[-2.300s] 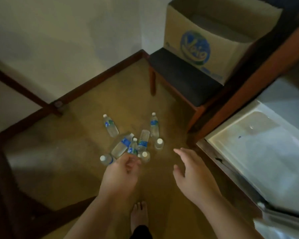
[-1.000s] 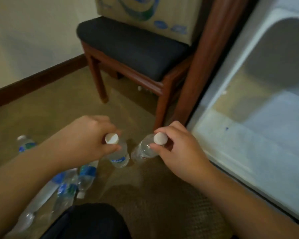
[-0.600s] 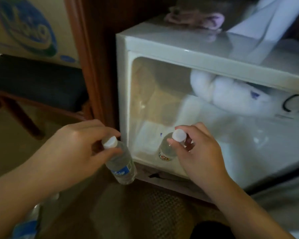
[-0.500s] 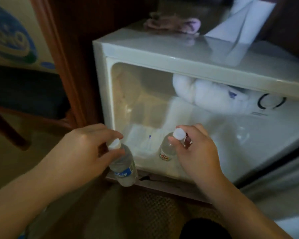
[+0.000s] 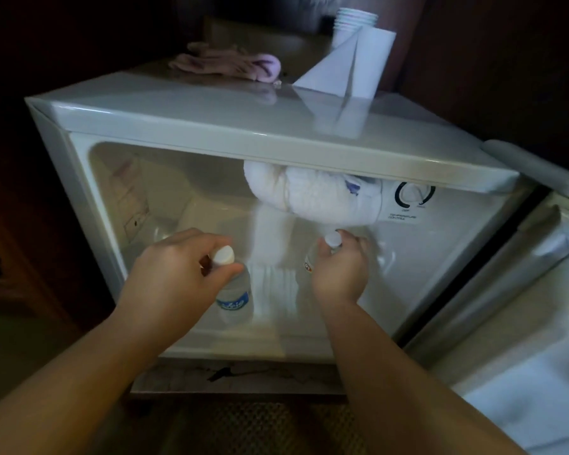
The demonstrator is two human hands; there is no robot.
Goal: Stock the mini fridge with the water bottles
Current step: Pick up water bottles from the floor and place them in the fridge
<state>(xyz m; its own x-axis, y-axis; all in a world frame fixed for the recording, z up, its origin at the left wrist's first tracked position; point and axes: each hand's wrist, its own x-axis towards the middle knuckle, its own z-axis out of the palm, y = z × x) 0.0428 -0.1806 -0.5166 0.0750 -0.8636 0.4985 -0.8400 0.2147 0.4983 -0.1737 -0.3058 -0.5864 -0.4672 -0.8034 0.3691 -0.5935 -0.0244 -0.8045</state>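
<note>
1. The mini fridge (image 5: 211, 123) stands open around both grips, its door (image 5: 523, 323) swung right.
2. The left hand (image 5: 174, 280) pinches the neck of a blue-labelled bottle (image 5: 234, 290), which hangs inside the cavity.
3. The right hand (image 5: 340, 274) pinches a second bottle (image 5: 311, 257) at its cap, further in, below the frosty lump (image 5: 312, 195).

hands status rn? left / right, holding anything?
Left hand: grips a blue-label water bottle by its neck, inside the fridge.
Right hand: pinches a second bottle just under its cap.
</note>
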